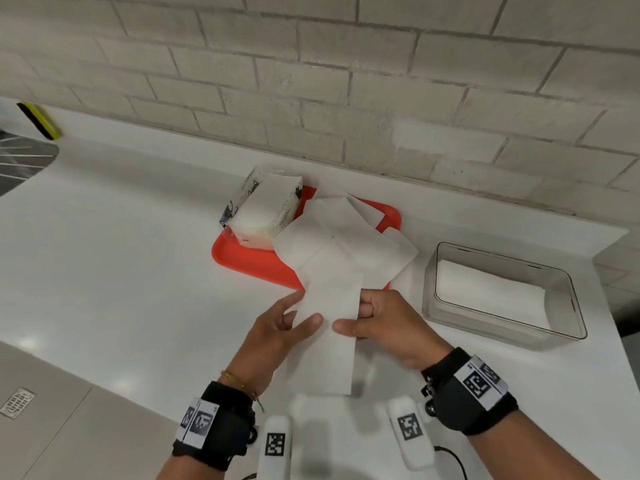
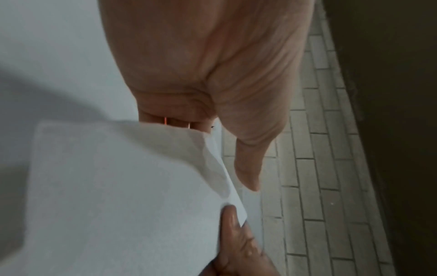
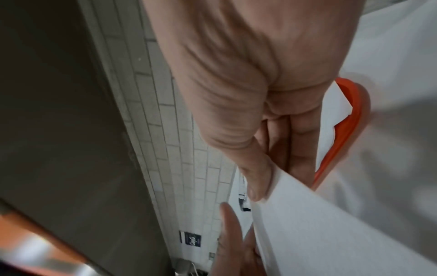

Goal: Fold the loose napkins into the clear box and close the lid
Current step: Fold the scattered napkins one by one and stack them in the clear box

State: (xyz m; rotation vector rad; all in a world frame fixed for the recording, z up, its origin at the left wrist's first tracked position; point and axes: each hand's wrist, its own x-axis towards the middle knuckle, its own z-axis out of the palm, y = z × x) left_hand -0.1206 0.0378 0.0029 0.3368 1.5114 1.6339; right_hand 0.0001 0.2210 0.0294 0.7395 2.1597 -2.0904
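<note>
A: What is worn on the left wrist (image 1: 216, 424)?

B: A wide black strap with a white label across it, printed with two square black-and-white codes; above the strap sits a thin gold-coloured chain bracelet (image 1: 239, 384); the forearm is bare, no sleeve.

A: And the right wrist (image 1: 472, 396)?

B: The same kind of black band (image 1: 472, 396), its white label also showing square codes; a small metal fitting with a round screw-like part sticks out on its inner side.

A: Anything fixed to the bands?

B: A white rounded block (image 1: 275, 445) by each wrist, each printed with one square code; a thin black cable (image 1: 450, 455) curls from the right one.
</note>
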